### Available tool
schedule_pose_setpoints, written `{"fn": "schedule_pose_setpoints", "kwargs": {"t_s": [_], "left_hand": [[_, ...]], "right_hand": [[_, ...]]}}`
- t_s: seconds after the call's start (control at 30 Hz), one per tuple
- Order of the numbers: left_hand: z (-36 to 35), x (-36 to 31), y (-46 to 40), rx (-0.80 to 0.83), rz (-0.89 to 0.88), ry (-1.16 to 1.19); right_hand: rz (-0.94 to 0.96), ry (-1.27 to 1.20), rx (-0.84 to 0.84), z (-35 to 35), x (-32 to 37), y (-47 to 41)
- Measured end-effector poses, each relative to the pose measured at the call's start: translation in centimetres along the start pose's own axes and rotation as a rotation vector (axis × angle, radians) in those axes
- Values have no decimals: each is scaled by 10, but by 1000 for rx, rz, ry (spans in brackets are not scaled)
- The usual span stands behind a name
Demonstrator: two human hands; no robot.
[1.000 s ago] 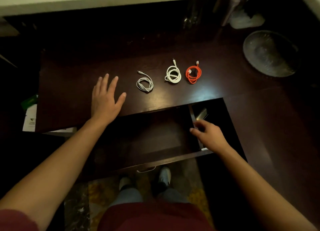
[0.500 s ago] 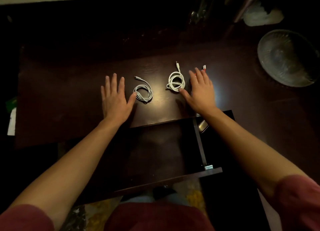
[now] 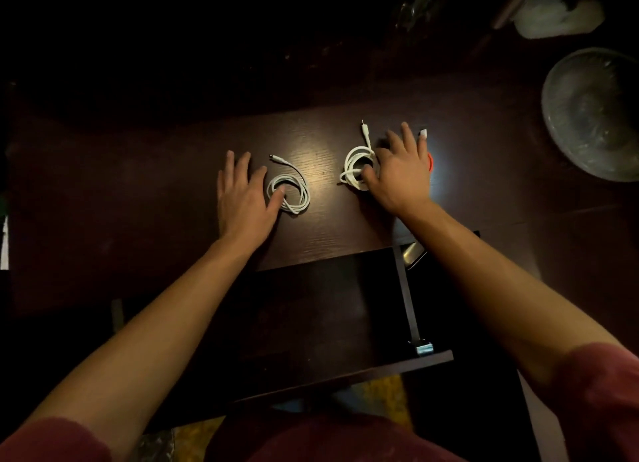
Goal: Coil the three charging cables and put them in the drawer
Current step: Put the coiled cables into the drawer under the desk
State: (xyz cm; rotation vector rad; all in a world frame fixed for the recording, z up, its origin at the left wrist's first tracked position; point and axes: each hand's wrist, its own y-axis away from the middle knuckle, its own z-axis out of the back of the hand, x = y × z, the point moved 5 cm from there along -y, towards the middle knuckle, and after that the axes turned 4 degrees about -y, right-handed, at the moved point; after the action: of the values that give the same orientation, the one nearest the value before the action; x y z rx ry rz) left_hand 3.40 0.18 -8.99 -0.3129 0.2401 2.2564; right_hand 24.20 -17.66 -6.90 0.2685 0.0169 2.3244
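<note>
The left hand lies flat on the dark table with its fingers straight, and its thumb touches the left edge of a thin white coiled cable, which lies just beside it at 3 o'clock. The right hand is spread palm down over the orange coiled cable; only a small piece of this cable shows at the right side of the hand, with its white plug beyond the fingertips, and I cannot tell whether the fingers press it or only cover it. The thumb of the right hand rests on the thicker white coiled cable, which lies at 9 o'clock from this hand, with its plug end pointing to 12 o'clock. The three cables are all on the table, in one row, well apart from each other. At 6 o'clock from the hands the drawer is pulled out, and its inside is dark. At 2 o'clock from the right hand, well apart, a round glass dish stands on the table.
</note>
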Motion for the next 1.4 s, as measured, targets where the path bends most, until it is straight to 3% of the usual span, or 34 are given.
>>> {"fn": "schedule_pose_setpoints", "kwargs": {"t_s": [0.47, 0.63, 0.83, 1.03, 1.2, 1.4], "left_hand": [[13, -7, -11, 27, 105, 71], [18, -3, -10, 55, 161, 203], [16, 5, -10, 93, 279, 408], [8, 11, -10, 196, 349, 679], [12, 7, -8, 217, 368, 888], [15, 6, -2, 241, 406, 1063]], "right_hand": [[-51, 125, 46, 13, 4, -14], [-37, 142, 65, 16, 9, -21], [-91, -50, 115, 14, 16, -26], [-102, -62, 182, 16, 21, -27], [-156, -314, 353, 27, 19, -28], [-194, -525, 372, 40, 17, -27]]}}
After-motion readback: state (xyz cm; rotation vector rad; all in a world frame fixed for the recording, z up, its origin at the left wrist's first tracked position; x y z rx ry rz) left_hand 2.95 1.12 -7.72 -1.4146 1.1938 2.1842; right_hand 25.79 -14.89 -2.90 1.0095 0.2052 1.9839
